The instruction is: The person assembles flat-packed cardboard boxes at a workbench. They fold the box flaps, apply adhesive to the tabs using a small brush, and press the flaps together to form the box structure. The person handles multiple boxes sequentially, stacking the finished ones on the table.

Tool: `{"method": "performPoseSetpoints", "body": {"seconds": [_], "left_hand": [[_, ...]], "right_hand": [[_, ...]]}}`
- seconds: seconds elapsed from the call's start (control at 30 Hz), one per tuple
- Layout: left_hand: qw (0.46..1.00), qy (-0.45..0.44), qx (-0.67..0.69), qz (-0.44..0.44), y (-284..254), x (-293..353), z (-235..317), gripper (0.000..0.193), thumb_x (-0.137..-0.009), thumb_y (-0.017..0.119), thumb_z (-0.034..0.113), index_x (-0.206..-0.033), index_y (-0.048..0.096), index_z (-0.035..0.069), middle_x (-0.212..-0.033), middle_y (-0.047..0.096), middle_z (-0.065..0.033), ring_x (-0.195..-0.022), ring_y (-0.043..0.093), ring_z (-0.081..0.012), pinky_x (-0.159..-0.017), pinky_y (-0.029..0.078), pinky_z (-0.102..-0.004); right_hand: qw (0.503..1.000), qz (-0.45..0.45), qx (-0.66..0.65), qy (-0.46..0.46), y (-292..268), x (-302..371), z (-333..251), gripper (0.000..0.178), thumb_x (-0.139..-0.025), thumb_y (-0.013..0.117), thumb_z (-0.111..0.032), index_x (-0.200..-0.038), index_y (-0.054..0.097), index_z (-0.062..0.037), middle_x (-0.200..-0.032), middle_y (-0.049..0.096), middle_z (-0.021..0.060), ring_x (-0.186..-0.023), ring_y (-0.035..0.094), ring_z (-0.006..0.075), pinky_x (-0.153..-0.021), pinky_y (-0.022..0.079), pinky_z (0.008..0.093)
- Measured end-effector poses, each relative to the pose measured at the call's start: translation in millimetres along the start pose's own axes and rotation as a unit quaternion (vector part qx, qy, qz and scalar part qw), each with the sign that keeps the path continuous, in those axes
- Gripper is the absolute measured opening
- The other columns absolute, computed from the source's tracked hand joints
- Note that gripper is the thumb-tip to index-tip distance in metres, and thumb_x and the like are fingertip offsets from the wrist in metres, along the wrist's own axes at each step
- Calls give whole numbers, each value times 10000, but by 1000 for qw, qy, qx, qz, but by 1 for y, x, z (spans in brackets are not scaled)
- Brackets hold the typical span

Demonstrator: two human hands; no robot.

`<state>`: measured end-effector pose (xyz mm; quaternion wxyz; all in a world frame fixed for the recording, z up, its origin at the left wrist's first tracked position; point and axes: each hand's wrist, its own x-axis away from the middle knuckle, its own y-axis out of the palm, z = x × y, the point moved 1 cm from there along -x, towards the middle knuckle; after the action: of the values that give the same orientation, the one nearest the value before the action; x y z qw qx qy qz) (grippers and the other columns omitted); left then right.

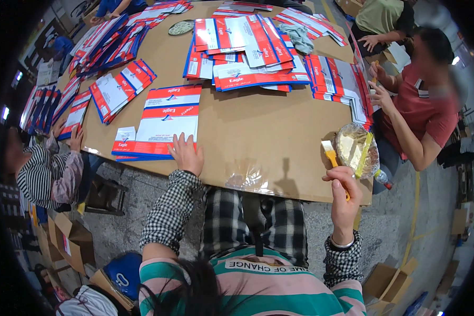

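Note:
My left hand [187, 155] lies with its fingers spread on the lower right part of a small stack of flat red, white and blue printed cartons [166, 122]. The stack rests near the front edge of the cardboard-covered table [237, 147]. In my right hand [345, 192] is a small brush [330, 154] with a yellow handle and pale bristles, held upright above the table's right front corner. Just beyond it sits a plastic-wrapped container [359, 150] with a cream-coloured paste and a yellow strip across it. The brush looks apart from the paste.
More flat cartons lie in piles at the far middle [253, 47], the right [339, 79] and the left [124, 89]. A grey-green cloth [296, 38] and a round dish [181, 28] are at the back. Co-workers sit left and right. A bottle [383, 179] stands by the right corner.

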<state>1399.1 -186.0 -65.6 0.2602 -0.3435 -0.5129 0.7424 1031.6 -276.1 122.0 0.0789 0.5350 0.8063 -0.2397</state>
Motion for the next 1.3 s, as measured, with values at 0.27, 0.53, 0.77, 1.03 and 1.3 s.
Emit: {"method": "performPoseSetpoints", "body": {"seconds": [0.27,0.53,0.77,1.03,1.3], "left_hand": [[861,0,509,11,-7,-85,106,467,-833,642,105,-1236,470,-55,-1065,586,-169,-946,593,-249,-802,497,-330],[657,-328,662,-152,35,-243,209,565,-863,621,155,-1293,381,-122,-1226,487,-250,-977,611,-341,-750,573,-399],[718,-345,600,-72,59,-287,197,232,-842,599,102,-1043,587,-14,-850,652,-161,-826,659,-255,-673,542,-402],[659,-130,731,-122,-27,-92,126,114,-871,559,14,-979,525,6,-929,598,-71,-853,607,-136,-715,517,-251],[712,-195,609,-291,-18,61,11,72,-890,570,57,-946,529,37,-822,597,-11,-703,562,-72,-572,424,-207]], "right_hand": [[973,43,-196,111,9,-3,26,179,-828,569,77,-1002,604,53,-1002,561,112,-848,600,166,-787,487,270],[959,26,-242,144,-5,5,59,171,-887,524,-56,-975,592,74,-922,557,163,-805,590,245,-763,489,370],[949,33,-272,156,-12,2,85,188,-893,519,-70,-974,600,80,-924,568,169,-805,591,238,-766,491,362],[953,92,-286,45,-40,-5,58,253,-903,538,-162,-944,586,83,-896,555,196,-762,583,270,-717,501,385],[950,54,-305,-40,-49,3,22,313,-930,519,-225,-990,558,80,-915,533,207,-742,570,271,-689,502,402]]}}
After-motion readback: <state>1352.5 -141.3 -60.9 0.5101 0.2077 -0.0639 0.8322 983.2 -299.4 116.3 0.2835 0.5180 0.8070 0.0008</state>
